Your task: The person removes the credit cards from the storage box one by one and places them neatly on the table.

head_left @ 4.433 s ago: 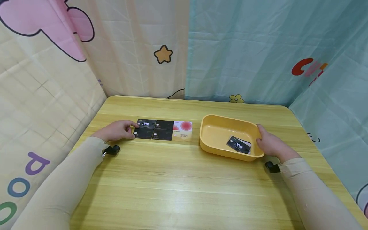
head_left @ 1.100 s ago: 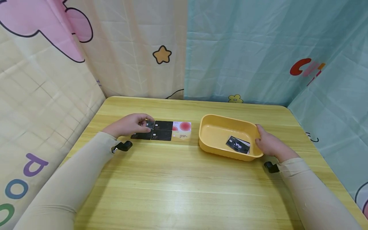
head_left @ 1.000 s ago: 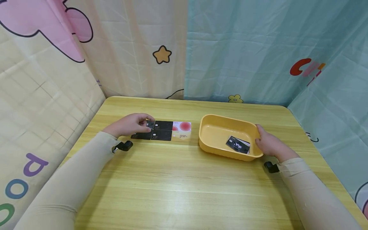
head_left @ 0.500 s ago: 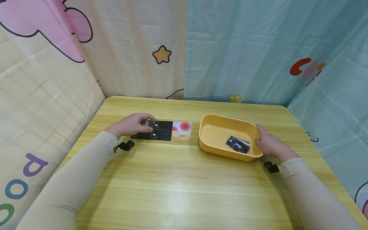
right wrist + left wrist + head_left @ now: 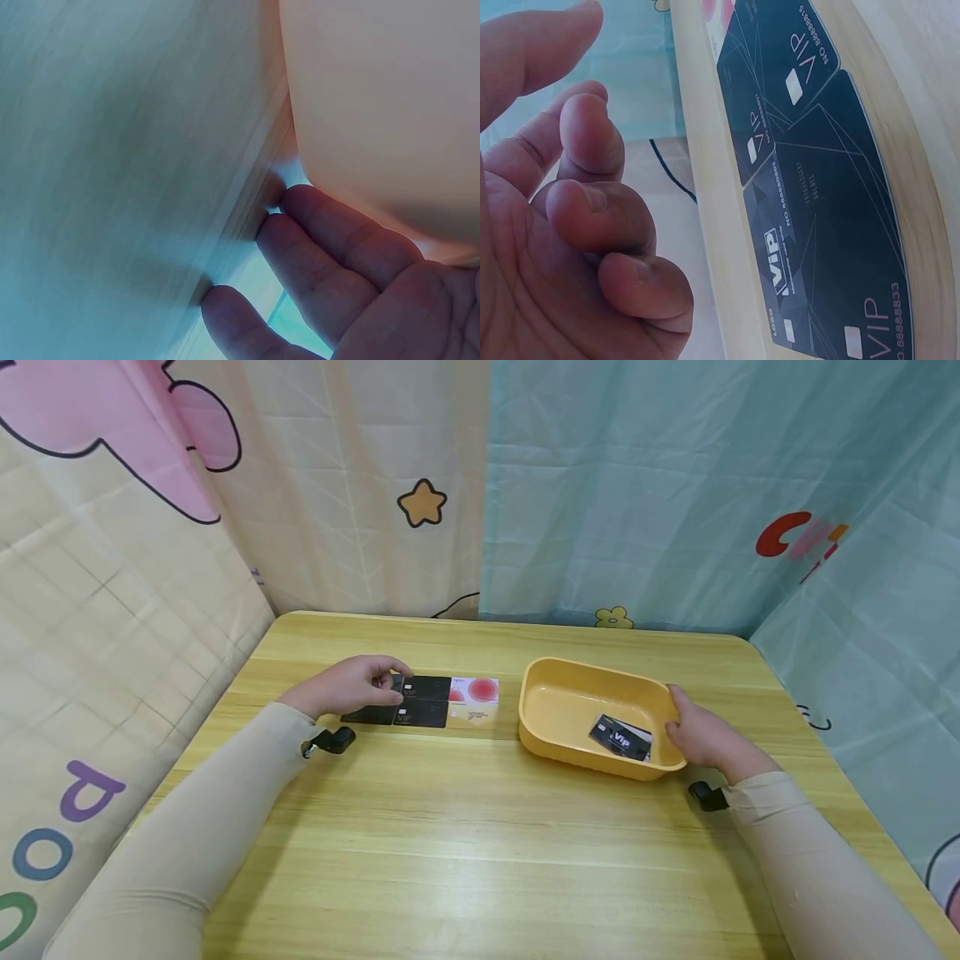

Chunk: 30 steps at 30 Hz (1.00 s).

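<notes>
Several VIP-style plastic cards lie flat in two rows on the left of the table: black cards [image 5: 422, 713], with a pink-and-red card [image 5: 476, 690] and a pale yellow card [image 5: 472, 716] at the right end. Over the left cards hovers my left hand [image 5: 351, 685], thumb and index finger apart and the other fingers loosely curled, holding nothing. The left wrist view shows a gap between it and the black cards [image 5: 832, 180]. My right hand [image 5: 705, 735] grips the right end of a yellow plastic basin [image 5: 558, 756], thumb over the rim, fingers outside. Inside lies a black VIP card [image 5: 621, 737] overlapping others.
A wooden table [image 5: 465, 852] carries everything. Patterned curtains [image 5: 637, 510] hang behind it and on both sides. The basin stands to the right of the card rows, a short gap away.
My left hand has moved right from the left end of the card rows and has crept slightly further right in the last second. The right hand and basin stay put.
</notes>
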Motion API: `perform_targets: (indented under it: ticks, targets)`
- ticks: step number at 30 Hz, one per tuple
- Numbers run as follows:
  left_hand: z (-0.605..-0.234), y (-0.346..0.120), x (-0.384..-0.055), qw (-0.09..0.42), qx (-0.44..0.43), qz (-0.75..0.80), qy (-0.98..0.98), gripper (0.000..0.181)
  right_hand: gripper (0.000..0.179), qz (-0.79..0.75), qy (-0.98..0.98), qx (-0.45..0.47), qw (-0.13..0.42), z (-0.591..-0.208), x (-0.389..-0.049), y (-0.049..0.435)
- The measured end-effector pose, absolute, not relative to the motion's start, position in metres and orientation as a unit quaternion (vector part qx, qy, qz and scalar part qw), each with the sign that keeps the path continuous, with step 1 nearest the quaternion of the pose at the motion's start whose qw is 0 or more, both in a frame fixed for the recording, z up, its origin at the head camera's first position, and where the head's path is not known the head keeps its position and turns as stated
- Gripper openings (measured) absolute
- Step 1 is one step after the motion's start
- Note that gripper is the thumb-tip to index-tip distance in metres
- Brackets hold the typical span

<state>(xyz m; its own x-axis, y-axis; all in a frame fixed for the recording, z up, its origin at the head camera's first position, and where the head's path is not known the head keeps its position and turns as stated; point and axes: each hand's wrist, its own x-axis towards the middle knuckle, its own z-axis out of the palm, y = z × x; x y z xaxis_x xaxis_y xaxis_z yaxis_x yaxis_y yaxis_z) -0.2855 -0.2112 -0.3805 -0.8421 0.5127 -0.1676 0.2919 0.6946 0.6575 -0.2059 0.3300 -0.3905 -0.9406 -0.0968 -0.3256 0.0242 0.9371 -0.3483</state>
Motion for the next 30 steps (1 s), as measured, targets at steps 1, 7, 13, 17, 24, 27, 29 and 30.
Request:
perform_targets:
  ticks: [1,7,13,17,24,27,29,30]
  targets:
    - [-0.381,-0.211,-0.286,0.171,0.222,0.321,0.905,0.047,0.070,-0.177,0.969,-0.018,0.173,-0.391,-0.206,0.330]
    - [-0.382,-0.207,-0.288,0.169,0.233,0.322,0.902,0.047,0.070,-0.178,0.968,-0.017,0.174,-0.391,-0.206,0.330]
    - [-0.378,-0.198,-0.289,0.164,0.248,0.321,0.899,0.046,0.070,-0.178,0.968,-0.014,0.177,-0.392,-0.206,0.331]
    - [-0.375,-0.189,-0.290,0.162,0.257,0.319,0.898,0.047,0.070,-0.178,0.969,-0.015,0.171,-0.393,-0.207,0.331]
    - [-0.370,-0.162,-0.293,0.166,0.279,0.335,0.885,0.046,0.071,-0.179,0.968,-0.014,0.173,-0.394,-0.208,0.332]
    - [-0.367,-0.149,-0.295,0.162,0.286,0.338,0.882,0.045,0.072,-0.179,0.968,-0.013,0.175,-0.393,-0.208,0.332]
    - [-0.365,-0.139,-0.297,0.159,0.294,0.344,0.878,0.043,0.072,-0.179,0.968,-0.014,0.174,-0.393,-0.209,0.332]
    - [-0.365,-0.133,-0.298,0.159,0.298,0.346,0.875,0.044,0.072,-0.180,0.968,-0.014,0.175,-0.392,-0.209,0.332]
